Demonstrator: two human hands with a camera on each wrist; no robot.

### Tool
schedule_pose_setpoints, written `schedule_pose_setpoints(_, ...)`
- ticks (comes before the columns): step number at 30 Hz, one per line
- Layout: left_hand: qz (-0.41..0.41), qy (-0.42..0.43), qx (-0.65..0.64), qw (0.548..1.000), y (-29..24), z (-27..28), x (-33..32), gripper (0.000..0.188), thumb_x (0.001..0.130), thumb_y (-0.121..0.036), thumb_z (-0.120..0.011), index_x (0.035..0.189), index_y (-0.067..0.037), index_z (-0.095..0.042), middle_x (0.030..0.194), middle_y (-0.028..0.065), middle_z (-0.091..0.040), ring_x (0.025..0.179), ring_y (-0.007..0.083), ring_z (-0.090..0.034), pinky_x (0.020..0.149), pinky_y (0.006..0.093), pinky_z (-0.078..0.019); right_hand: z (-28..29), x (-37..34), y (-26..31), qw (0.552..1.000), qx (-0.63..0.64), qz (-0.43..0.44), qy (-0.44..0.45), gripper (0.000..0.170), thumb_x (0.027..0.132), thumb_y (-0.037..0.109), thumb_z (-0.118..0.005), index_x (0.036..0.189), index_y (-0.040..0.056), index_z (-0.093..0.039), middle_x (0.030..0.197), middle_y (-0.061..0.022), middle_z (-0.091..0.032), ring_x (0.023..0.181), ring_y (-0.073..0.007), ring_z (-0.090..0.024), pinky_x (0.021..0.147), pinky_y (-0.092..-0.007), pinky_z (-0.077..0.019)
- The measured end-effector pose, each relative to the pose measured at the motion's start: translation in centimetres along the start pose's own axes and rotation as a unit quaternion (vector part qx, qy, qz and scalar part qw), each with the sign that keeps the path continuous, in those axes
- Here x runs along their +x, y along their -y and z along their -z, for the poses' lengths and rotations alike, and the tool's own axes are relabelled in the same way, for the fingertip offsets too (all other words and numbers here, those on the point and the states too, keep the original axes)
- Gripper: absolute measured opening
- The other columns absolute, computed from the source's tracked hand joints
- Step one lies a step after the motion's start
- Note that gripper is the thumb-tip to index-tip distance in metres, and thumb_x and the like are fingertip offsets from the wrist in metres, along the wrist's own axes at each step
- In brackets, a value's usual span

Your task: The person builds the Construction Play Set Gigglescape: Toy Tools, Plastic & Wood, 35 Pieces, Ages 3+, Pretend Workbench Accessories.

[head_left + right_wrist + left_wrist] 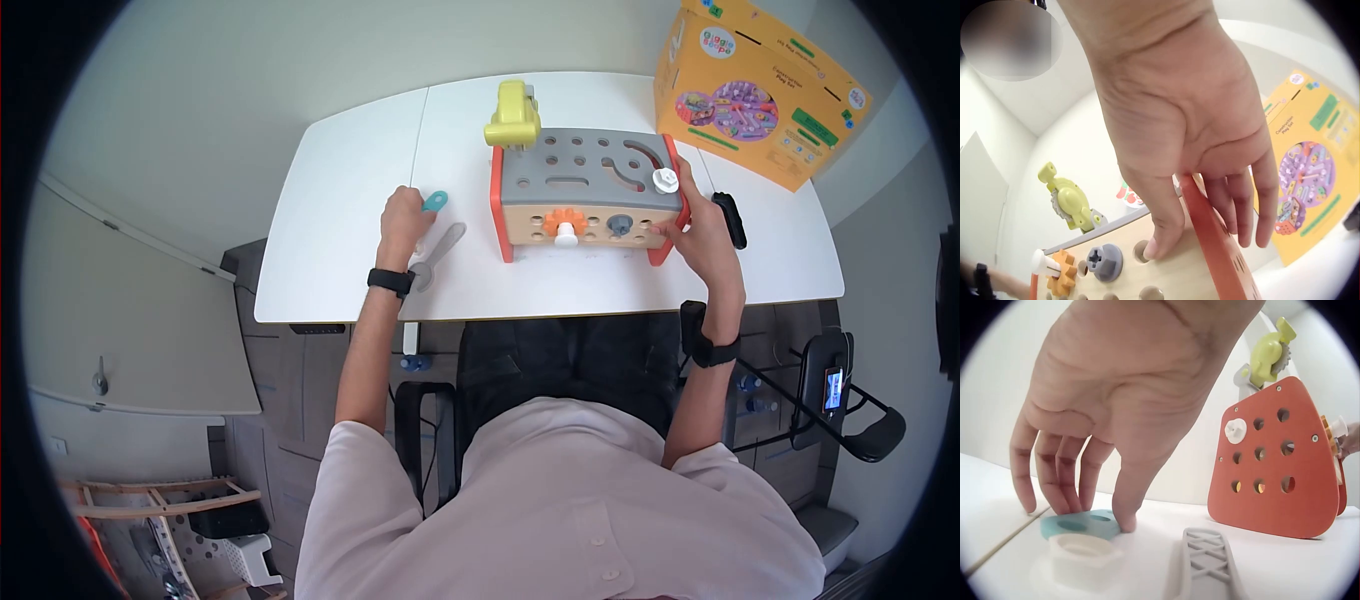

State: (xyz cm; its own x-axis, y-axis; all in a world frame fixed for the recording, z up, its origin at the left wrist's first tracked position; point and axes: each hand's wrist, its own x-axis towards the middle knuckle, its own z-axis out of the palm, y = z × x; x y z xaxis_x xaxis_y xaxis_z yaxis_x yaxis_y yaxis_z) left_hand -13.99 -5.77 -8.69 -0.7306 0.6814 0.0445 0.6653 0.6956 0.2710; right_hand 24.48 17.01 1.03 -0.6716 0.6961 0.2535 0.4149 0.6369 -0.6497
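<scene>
My left hand (402, 222) is at the left of the table, thumb and fingertips around a teal piece with holes (1088, 521) lying flat. A white nut (1084, 556) and a grey wrench (447, 243) lie close by. My right hand (712, 245) grips the red right end panel (1213, 244) of a toy workbench (580, 170), thumb on the wooden front and fingers on the panel's outer side. The front carries an orange gear (1065, 275) with a white bolt and a grey bolt (1105, 262).
A yellow-green toy saw (514, 116) stands on the workbench's left top corner, and a white bolt (665, 180) sits at its right top. Behind on the right is a yellow box (750, 90). A black object (730, 220) lies right of my right hand.
</scene>
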Motion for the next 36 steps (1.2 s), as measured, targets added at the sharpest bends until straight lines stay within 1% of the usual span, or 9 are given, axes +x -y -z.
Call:
schedule_pose_setpoints(2,-0.021,-0.061,0.028,0.998,-0.5,0.0,-0.6,0.033,0.071,-0.021,-0.088,0.085,0.005,-0.072,0.098,0.0225,-0.07,0.089,0.038,-0.07,0.077,0.0441,-0.0575,-0.4,0.1,-0.1,1.0,-0.019,0.012,-0.003,0.099,0.071,0.006,-0.089,0.155,0.0014,-0.037,0.112,-0.0318,-0.068,0.096,-0.0376,-0.071,0.086,-0.0406,-0.0538)
schedule_pose_setpoints(5,0.003,-0.061,-0.043,0.997,-1.0,1.2,-0.9,0.031,0.07,-0.019,-0.086,0.087,0.004,-0.073,0.097,0.0212,-0.07,0.086,0.0384,-0.07,0.075,0.044,-0.0574,-1.2,0.4,0.2,0.948,-0.128,0.18,-0.227,0.098,0.069,0.007,-0.091,0.152,0.0003,-0.039,0.118,-0.0288,-0.069,0.102,-0.0371,-0.071,0.09,-0.0413,-0.055)
schedule_pose_setpoints(8,-0.083,-0.177,-0.104,0.975,-1.6,4.0,-2.2,0.026,0.073,-0.013,-0.083,0.091,0.001,-0.072,0.093,0.0148,-0.071,0.081,0.0275,-0.07,0.073,0.0368,-0.056,-0.2,-0.2,3.1,0.942,-0.055,0.156,-0.291,0.082,0.071,0.007,-0.09,0.143,0.001,-0.052,0.12,-0.0212,-0.071,0.104,-0.0331,-0.072,0.092,-0.0384,-0.0561)
schedule_pose_setpoints(12,-0.16,-0.119,-0.251,0.947,-7.5,11.2,-7.0,0.022,0.077,-0.007,-0.08,0.096,0.001,-0.073,0.101,0.0093,-0.069,0.086,0.0194,-0.067,0.076,0.0319,-0.0543,-0.1,-1.1,6.2,0.959,0.09,0.213,-0.165,0.05,0.08,0.004,-0.083,0.127,0.0016,-0.066,0.12,-0.015,-0.073,0.095,-0.0262,-0.073,0.084,-0.0342,-0.0572)
schedule_pose_setpoints(14,-0.286,-0.049,-0.281,0.915,-9.7,12.9,-9.0,0.027,0.078,0.001,-0.078,0.105,0.0,-0.075,0.109,0.0066,-0.067,0.095,0.016,-0.065,0.08,0.0295,-0.0532,-1.5,-1.1,7.6,0.95,0.155,0.259,-0.075,0.034,0.086,0.004,-0.076,0.12,0.0024,-0.071,0.114,-0.0143,-0.074,0.086,-0.0268,-0.072,0.077,-0.0336,-0.0572)
schedule_pose_setpoints(21,-0.331,-0.013,-0.449,0.83,-12.9,10.9,-9.7,0.038,0.081,0.007,-0.078,0.118,-0.001,-0.072,0.12,0.0096,-0.065,0.109,0.0202,-0.064,0.088,0.0313,-0.0553,-6.0,-1.2,9.3,0.932,0.175,0.318,-0.017,0.034,0.083,0.004,-0.077,0.116,0.0047,-0.073,0.115,-0.0168,-0.073,0.085,-0.0352,-0.069,0.078,-0.0391,-0.0572)
schedule_pose_setpoints(24,-0.326,-0.055,-0.476,0.815,-13.4,9.8,-9.0,0.038,0.082,0.005,-0.079,0.119,-0.001,-0.071,0.121,0.0104,-0.065,0.112,0.0216,-0.064,0.09,0.0326,-0.0563,-5.8,-0.9,9.0,0.949,0.165,0.266,-0.026,0.035,0.08,0.006,-0.08,0.115,0.0039,-0.074,0.116,-0.017,-0.072,0.087,-0.0346,-0.069,0.079,-0.0392,-0.057)
schedule_pose_setpoints(30,-0.259,-0.176,-0.3,0.901,-13.9,9.6,-8.8,0.039,0.083,-0.006,-0.082,0.119,0.0,-0.07,0.12,0.0102,-0.066,0.112,0.0223,-0.065,0.097,0.0356,-0.056,-6.1,0.6,8.0,0.964,0.076,0.229,-0.115,0.033,0.076,0.006,-0.083,0.108,0.0022,-0.077,0.115,-0.0154,-0.074,0.099,-0.0319,-0.068,0.083,-0.0385,-0.0565)
schedule_pose_setpoints(36,-0.231,-0.119,-0.331,0.907,-13.8,8.1,-8.5,0.047,0.082,-0.015,-0.084,0.124,0.001,-0.069,0.133,0.0151,-0.066,0.12,0.0297,-0.065,0.101,0.0405,-0.0544,-7.2,1.5,7.1,0.97,0.057,0.203,-0.118,0.031,0.073,0.004,-0.085,0.103,0.0006,-0.078,0.112,-0.0138,-0.075,0.104,-0.0299,-0.068,0.087,-0.0382,-0.0571)
